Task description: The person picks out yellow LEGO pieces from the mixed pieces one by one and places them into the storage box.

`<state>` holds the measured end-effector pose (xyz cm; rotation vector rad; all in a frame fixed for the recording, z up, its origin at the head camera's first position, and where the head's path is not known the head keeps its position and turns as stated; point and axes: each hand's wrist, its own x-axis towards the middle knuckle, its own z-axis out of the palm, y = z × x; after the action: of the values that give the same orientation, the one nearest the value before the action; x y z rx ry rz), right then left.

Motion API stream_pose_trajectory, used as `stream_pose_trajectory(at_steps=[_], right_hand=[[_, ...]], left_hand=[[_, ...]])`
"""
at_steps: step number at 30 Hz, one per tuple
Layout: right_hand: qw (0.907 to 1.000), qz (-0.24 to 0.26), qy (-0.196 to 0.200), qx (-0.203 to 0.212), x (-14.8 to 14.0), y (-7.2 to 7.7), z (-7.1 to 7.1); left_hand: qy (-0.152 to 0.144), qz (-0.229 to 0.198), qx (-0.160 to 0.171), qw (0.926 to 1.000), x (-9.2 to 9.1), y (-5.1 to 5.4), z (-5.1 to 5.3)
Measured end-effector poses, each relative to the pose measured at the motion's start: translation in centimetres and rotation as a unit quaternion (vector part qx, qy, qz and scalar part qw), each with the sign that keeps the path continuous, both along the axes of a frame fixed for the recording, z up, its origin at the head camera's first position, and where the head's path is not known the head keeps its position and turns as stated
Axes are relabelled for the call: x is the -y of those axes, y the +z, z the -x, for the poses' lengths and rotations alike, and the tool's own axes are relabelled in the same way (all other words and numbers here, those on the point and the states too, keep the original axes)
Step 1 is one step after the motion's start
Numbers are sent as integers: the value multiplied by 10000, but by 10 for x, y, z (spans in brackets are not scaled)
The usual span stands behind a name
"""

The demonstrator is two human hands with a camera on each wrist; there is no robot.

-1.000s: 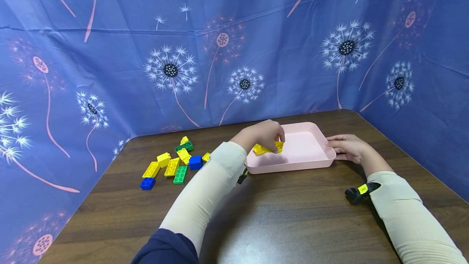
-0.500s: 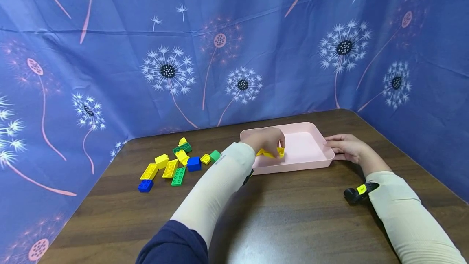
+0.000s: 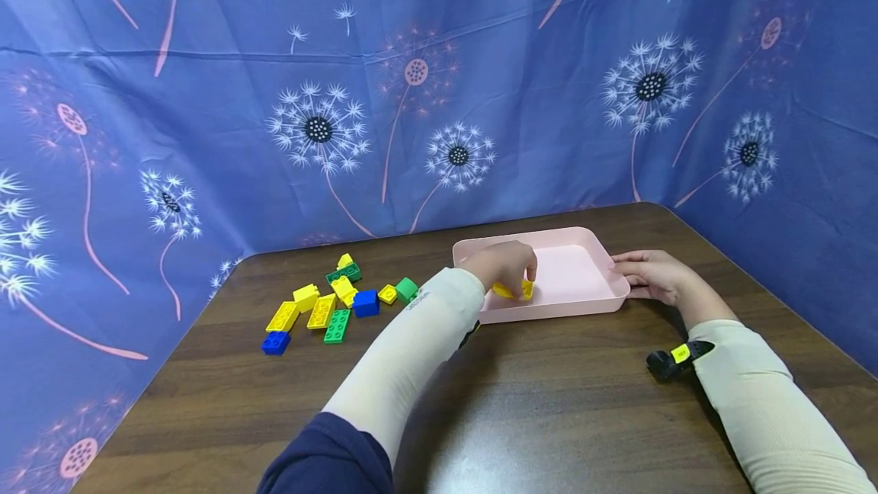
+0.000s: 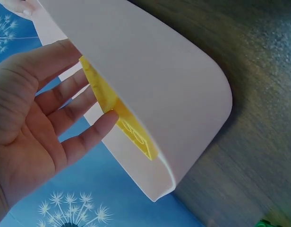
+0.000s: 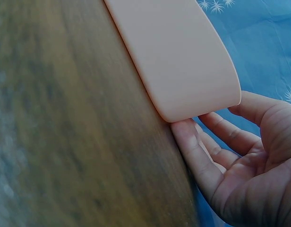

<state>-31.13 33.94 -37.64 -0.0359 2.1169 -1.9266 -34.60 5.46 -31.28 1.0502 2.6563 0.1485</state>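
Left hand [image 3: 506,265] sank lower, apparently gripping yellow brick [image 4: 106,96]

Yellow brick [image 4: 104,92] partly hidden by left hand [image 3: 505,262] and tray [image 3: 572,273] wall. Green block [image 4: 264,223] cut off, left-wrist bottom edge. Bench [image 5: 51,118] blurred, right-wrist view.

Cream sleeves [image 3: 411,357], navy cloth [image 3: 336,457] and a yellow-tagged black strap [image 3: 699,349] are worn.

The right hand [image 5: 252,182] touches one end of a pink tray [image 5: 181,66] on a wooden table [image 5: 74,118].
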Motion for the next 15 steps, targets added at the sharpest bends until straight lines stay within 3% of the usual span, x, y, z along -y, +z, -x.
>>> stream_pose_trajectory(at_steps=[6, 15], right_hand=[[10000, -47, -31, 31, -1, -1, 2], [9999, -118, 52, 22, 0, 1, 1]], left_hand=[[43, 85, -71, 9999, 1, 4, -1], [-78, 168, -203, 9996, 12, 19, -1]])
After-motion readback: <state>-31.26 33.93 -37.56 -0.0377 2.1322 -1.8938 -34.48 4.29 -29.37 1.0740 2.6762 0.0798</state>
